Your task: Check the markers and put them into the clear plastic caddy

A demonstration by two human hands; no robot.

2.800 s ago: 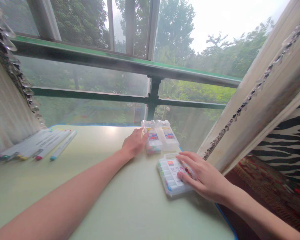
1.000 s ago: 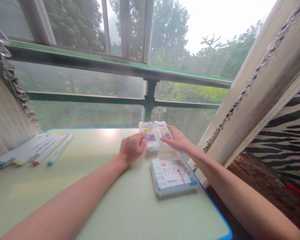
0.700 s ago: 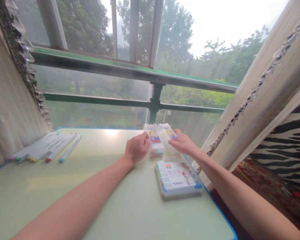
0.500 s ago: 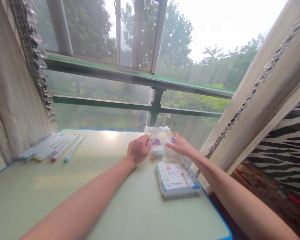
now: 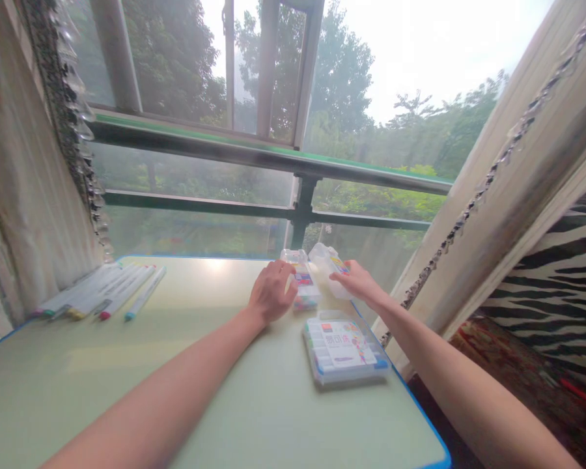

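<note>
Toward the far right of the table, my left hand (image 5: 273, 291) rests at the left side of a small clear plastic case (image 5: 306, 301) with a label and coloured contents. Its fingers are loosely bent, the thumb apart, and nothing shows in its grasp. My right hand (image 5: 357, 281) grips a second labelled clear plastic case (image 5: 326, 262) by its right side, thumb over the near face. This case is tilted and stands slightly apart from the first. Nearer to me lies a larger flat marker box (image 5: 346, 348) with a white printed label; neither hand touches it.
Several white markers (image 5: 141, 294) with coloured ends lie at the table's far left. The pale table (image 5: 200, 391) has a blue edge against the window. Curtains (image 5: 449, 221) hang on both sides, and zebra-striped cloth (image 5: 551, 280) is at the right.
My left hand has loosened from a fist to more extended fingers. With my right hand, the right-hand clear case has shifted right and tilted, widening the gap between the two cases.
</note>
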